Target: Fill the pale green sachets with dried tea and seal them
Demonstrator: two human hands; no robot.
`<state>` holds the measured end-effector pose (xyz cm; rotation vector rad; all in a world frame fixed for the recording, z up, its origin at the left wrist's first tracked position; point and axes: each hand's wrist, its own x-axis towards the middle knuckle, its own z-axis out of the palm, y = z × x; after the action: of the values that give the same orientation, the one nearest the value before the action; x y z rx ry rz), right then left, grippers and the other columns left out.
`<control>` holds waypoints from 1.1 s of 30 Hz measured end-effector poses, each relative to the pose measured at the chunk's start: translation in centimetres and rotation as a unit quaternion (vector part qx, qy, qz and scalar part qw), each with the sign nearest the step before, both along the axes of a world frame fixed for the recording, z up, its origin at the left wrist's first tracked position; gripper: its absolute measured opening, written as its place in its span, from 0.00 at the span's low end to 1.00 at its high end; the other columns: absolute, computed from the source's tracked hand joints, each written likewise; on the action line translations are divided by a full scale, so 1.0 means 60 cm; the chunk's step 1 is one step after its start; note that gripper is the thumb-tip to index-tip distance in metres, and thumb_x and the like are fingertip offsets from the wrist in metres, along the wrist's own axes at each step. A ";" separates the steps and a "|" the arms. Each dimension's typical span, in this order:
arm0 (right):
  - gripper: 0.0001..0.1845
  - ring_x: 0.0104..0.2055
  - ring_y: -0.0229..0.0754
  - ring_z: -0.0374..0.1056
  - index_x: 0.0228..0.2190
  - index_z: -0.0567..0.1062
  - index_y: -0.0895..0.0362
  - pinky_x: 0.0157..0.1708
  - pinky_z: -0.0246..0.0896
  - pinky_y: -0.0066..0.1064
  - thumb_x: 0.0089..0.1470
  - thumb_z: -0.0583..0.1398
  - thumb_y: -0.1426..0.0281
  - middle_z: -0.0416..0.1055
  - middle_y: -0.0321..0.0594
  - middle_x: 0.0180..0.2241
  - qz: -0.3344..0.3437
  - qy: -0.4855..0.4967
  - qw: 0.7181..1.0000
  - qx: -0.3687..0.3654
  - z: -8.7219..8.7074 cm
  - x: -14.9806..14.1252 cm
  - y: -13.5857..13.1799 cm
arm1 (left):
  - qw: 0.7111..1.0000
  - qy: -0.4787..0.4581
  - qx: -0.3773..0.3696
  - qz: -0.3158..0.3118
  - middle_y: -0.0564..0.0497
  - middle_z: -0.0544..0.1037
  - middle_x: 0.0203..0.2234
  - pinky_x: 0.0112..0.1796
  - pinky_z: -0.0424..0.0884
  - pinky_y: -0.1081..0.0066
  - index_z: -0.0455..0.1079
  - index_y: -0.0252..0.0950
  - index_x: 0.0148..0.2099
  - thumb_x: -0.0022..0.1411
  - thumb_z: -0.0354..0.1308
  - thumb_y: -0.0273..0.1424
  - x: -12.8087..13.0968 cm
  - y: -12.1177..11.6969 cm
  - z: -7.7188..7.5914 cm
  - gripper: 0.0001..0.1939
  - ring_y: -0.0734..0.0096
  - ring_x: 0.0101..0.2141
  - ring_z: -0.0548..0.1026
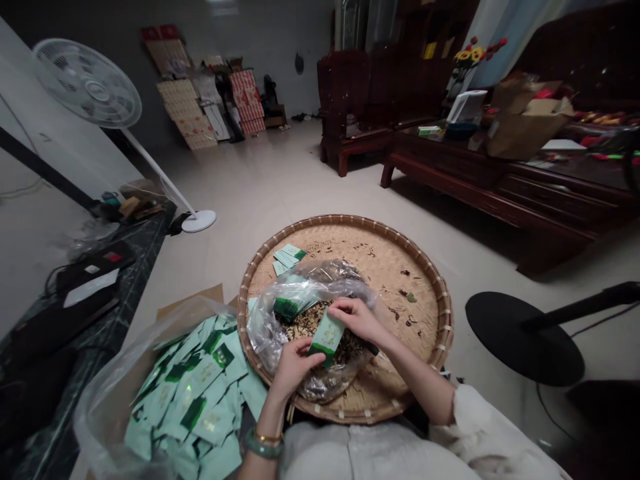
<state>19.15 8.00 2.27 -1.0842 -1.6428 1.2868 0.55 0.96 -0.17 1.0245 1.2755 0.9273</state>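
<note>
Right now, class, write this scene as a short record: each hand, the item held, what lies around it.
left hand: holds the packet's lower end
right hand: holds its upper end
item: pale-green packet, dark-green lower band
below: open clear bag of loose dry bits
support: round woven tray
left side: heap of similar packets

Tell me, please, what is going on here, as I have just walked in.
Two bare hands are holding one green packet: the left hand at its near end, the right hand at its far end. It is above loose, dry-looking bits in an open clear bag, which sits on a round woven tray. A few more packets lie on the tray's far left part, and a heap of packets sits in a plastic bag at left.
</note>
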 end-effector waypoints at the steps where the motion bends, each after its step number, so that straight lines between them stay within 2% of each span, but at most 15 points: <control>1: 0.12 0.30 0.38 0.66 0.27 0.78 0.60 0.31 0.60 0.28 0.48 0.61 0.63 0.73 0.38 0.27 0.005 -0.007 1.000 -0.011 0.004 0.005 -0.002 | 1.000 -0.007 -0.001 0.005 0.48 0.81 0.29 0.36 0.71 0.68 0.77 0.32 0.33 0.37 0.68 0.26 0.000 -0.001 0.000 0.15 0.63 0.31 0.77; 4: 0.09 0.30 0.39 0.67 0.29 0.78 0.60 0.30 0.62 0.28 0.44 0.64 0.67 0.75 0.38 0.28 0.016 -0.037 0.999 -0.037 0.017 0.015 -0.008 | 0.999 -0.040 -0.004 0.019 0.47 0.81 0.33 0.39 0.71 0.67 0.77 0.33 0.36 0.36 0.69 0.27 0.006 -0.001 0.007 0.18 0.62 0.35 0.77; 7: 0.07 0.31 0.40 0.68 0.29 0.79 0.59 0.31 0.63 0.28 0.45 0.63 0.69 0.75 0.38 0.29 0.044 -0.040 0.998 -0.029 0.026 0.011 -0.016 | 0.997 -0.067 -0.001 0.024 0.46 0.81 0.36 0.40 0.71 0.68 0.76 0.33 0.40 0.37 0.70 0.29 0.016 0.006 0.024 0.22 0.61 0.37 0.77; 9: 0.10 0.32 0.39 0.68 0.33 0.78 0.58 0.31 0.63 0.28 0.45 0.64 0.68 0.75 0.38 0.30 0.062 -0.026 0.998 -0.016 0.028 0.004 -0.019 | 0.998 -0.067 -0.003 0.022 0.46 0.81 0.31 0.34 0.71 0.70 0.77 0.32 0.38 0.43 0.68 0.35 0.023 0.012 0.035 0.19 0.64 0.33 0.77; 12: 0.19 0.27 0.36 0.66 0.40 0.76 0.58 0.27 0.61 0.26 0.44 0.65 0.66 0.73 0.36 0.27 0.024 -0.006 0.999 -0.029 0.021 -0.004 -0.019 | 0.994 -0.092 -0.020 0.051 0.49 0.79 0.23 0.27 0.68 0.74 0.77 0.30 0.34 0.44 0.67 0.39 0.030 0.020 0.040 0.18 0.70 0.24 0.74; 14: 0.17 0.22 0.34 0.62 0.36 0.77 0.60 0.22 0.57 0.24 0.43 0.65 0.64 0.70 0.34 0.22 -0.006 -0.009 0.998 -0.056 0.012 -0.005 -0.018 | 0.988 -0.122 -0.032 0.084 0.51 0.78 0.20 0.26 0.67 0.76 0.76 0.30 0.32 0.42 0.68 0.39 0.035 0.020 0.037 0.17 0.73 0.22 0.73; 16: 0.13 0.19 0.33 0.58 0.27 0.78 0.61 0.19 0.53 0.24 0.43 0.65 0.62 0.68 0.33 0.18 -0.014 -0.017 0.997 -0.079 0.002 -0.004 -0.018 | 0.983 -0.146 -0.038 0.107 0.52 0.78 0.19 0.25 0.67 0.77 0.76 0.30 0.30 0.41 0.70 0.38 0.040 0.018 0.033 0.17 0.75 0.21 0.72; 18: 0.13 0.18 0.32 0.58 0.23 0.78 0.61 0.18 0.52 0.24 0.43 0.64 0.62 0.68 0.34 0.16 -0.013 -0.015 0.996 -0.084 -0.004 -0.002 -0.019 | 0.980 -0.160 -0.043 0.111 0.52 0.78 0.19 0.25 0.67 0.77 0.75 0.30 0.31 0.40 0.70 0.38 0.043 0.015 0.030 0.18 0.75 0.21 0.72; 23: 0.11 0.22 0.35 0.64 0.24 0.79 0.60 0.22 0.56 0.24 0.41 0.66 0.64 0.74 0.36 0.21 0.004 -0.008 0.997 -0.073 -0.010 -0.006 -0.021 | 0.987 -0.131 -0.078 0.050 0.50 0.79 0.20 0.25 0.70 0.73 0.74 0.30 0.34 0.40 0.70 0.38 0.045 0.010 0.029 0.21 0.69 0.21 0.75; 28: 0.11 0.20 0.34 0.63 0.23 0.78 0.61 0.20 0.56 0.24 0.40 0.66 0.64 0.72 0.35 0.19 0.003 -0.013 0.996 -0.091 -0.020 -0.013 -0.019 | 0.987 -0.121 -0.085 0.063 0.49 0.79 0.20 0.25 0.71 0.72 0.74 0.29 0.33 0.38 0.71 0.38 0.046 0.007 0.025 0.22 0.68 0.21 0.76; 31: 0.12 0.24 0.37 0.67 0.25 0.77 0.60 0.24 0.62 0.27 0.47 0.62 0.62 0.74 0.37 0.23 -0.015 -0.035 0.998 -0.055 -0.023 -0.008 -0.020 | 0.984 -0.135 -0.101 0.063 0.47 0.80 0.23 0.26 0.72 0.71 0.74 0.29 0.34 0.36 0.72 0.37 0.047 0.005 0.019 0.23 0.65 0.23 0.77; 33: 0.12 0.32 0.41 0.69 0.32 0.77 0.59 0.33 0.66 0.32 0.53 0.58 0.63 0.75 0.41 0.30 -0.053 -0.093 0.994 0.024 -0.026 0.000 -0.024 | 0.981 -0.142 -0.107 0.083 0.45 0.80 0.25 0.27 0.72 0.70 0.74 0.28 0.34 0.35 0.72 0.37 0.048 0.005 0.014 0.23 0.64 0.24 0.78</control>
<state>19.12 6.58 0.73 -1.2755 -1.7176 1.1015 3.41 1.24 0.70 0.6009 1.2012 0.9996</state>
